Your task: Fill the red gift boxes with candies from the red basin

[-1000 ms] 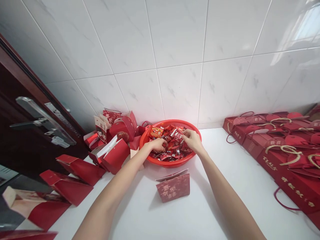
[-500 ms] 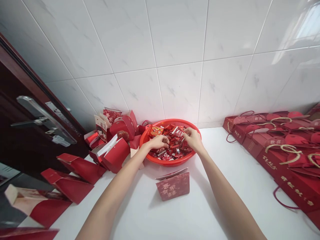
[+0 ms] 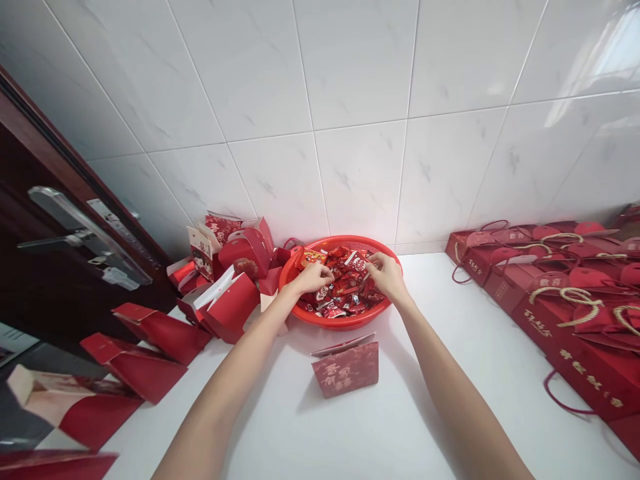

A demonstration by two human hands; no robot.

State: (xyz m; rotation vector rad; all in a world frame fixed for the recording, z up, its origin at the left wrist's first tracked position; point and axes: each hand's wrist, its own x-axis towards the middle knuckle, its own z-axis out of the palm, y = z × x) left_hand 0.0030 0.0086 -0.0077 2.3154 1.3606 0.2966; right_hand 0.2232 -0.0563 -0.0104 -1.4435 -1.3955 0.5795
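A: In the head view, where do both hands work, and why there?

B: Over the red basket (image 3: 345, 324), heaped with wrapped sweets (image 3: 345, 287); it sits on the white bench (image 3: 320, 440) near the wall (image 3: 360, 180), central enough, I judge, for both arms to reach it evenly.

A: How do the fingers stand?

B: The right hand (image 3: 391, 279) has its fingers closed at the edge of a red-and-white packet (image 3: 357, 261), seemingly pinching it at the top of the heap, a grip that suits something so light; the left hand (image 3: 309, 279) curls its fingers over the near-left part of the heap, and I cannot tell whether they grip anything.

A: And the things around?

B: A small printed box (image 3: 347, 373) stands just in front of the basket, between the forearms, probably put there to be handy; red cartons (image 3: 157, 333) line the left side, some with flaps up; large gift boxes (image 3: 545, 307) with rope handles sit in close rows on the right, likely packed tight to save room.

A: What differs from the earlier frame?

B: Little; the left hand is slightly higher and further left, uncovering more sweets; the right stays by its packet; the small box keeps its place.
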